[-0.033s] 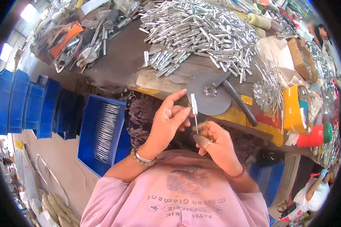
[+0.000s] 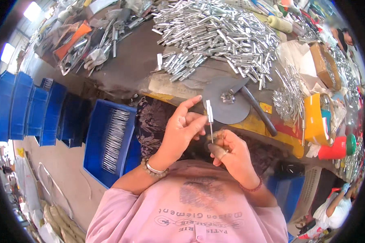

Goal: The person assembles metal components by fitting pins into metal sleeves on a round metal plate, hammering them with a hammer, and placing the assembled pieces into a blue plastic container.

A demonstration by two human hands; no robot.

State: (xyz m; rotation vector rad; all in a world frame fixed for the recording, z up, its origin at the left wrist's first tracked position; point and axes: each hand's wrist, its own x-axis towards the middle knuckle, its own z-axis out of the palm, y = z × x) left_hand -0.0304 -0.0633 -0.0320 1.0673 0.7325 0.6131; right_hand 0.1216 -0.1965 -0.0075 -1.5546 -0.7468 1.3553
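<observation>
In front of my chest is a slim shiny metal part, with a silver sleeve (image 2: 209, 110) on top and a thin rod (image 2: 211, 133) below. My left hand (image 2: 183, 127) has its thumb and bent fingers closed at the sleeve's lower end, the index finger raised. Lower down, my right hand (image 2: 232, 154) pinches the rod's bottom end between thumb and fingers; a dark covering shows on the fingertips. Just beyond lies a round grey disc (image 2: 219, 107) on the bench edge. A dark-handled hammer (image 2: 260, 111) rests across it.
A large heap of silver sleeves (image 2: 219, 36) covers the bench ahead. Thin rods (image 2: 288, 95) lie at the right beside a yellow container (image 2: 315, 117) and a red jar (image 2: 332, 150). At the left, a blue bin (image 2: 95, 141) holds stacked metal parts. Tools clutter the far left.
The whole view has shifted slightly, with the bench things sitting a little farther right in the picture. Both hands keep the same hold on the metal part.
</observation>
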